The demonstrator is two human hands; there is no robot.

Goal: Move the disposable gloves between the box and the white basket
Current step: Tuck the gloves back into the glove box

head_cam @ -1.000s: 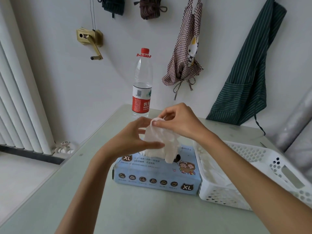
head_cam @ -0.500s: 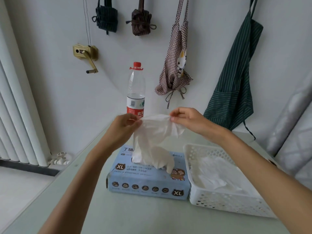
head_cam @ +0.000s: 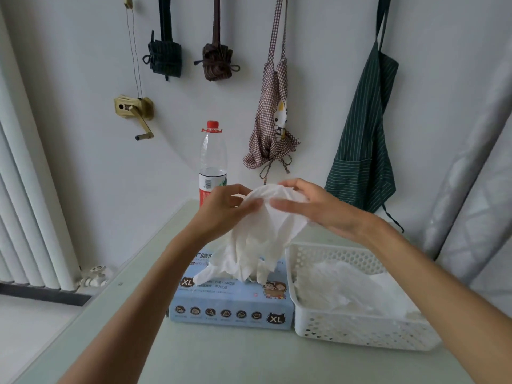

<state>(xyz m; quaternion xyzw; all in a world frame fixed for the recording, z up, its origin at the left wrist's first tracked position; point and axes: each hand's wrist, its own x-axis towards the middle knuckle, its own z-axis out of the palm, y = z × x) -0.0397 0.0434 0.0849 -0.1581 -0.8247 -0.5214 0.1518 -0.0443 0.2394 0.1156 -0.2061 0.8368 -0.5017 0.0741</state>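
Left grip [head_cam: 227,209] and right grip [head_cam: 313,207] both pinch one thin, crinkled white glove [head_cam: 260,239] at its cuff, mid-frame; its fingers dangle over the blue box [head_cam: 232,309]. More gloves [head_cam: 352,289] fill the white basket [head_cam: 360,332], lower right.

Two hands show in the middle of the frame, the left hand [head_cam: 221,210] and the right hand [head_cam: 313,209], with one white glove [head_cam: 260,239] between them; how many more gloves [head_cam: 349,289] lie heaped in the one white basket [head_cam: 360,331] at lower right cannot be counted. One blue box [head_cam: 232,306] sits at lower centre and one water bottle [head_cam: 212,159] stands behind it. On the wall hang two open aprons, a checked apron [head_cam: 273,134] and a green striped apron [head_cam: 363,151], plus two rolled bundles, a dark bundle [head_cam: 163,59] and a brown bundle [head_cam: 217,62], and one crank handle [head_cam: 135,112] at upper left.
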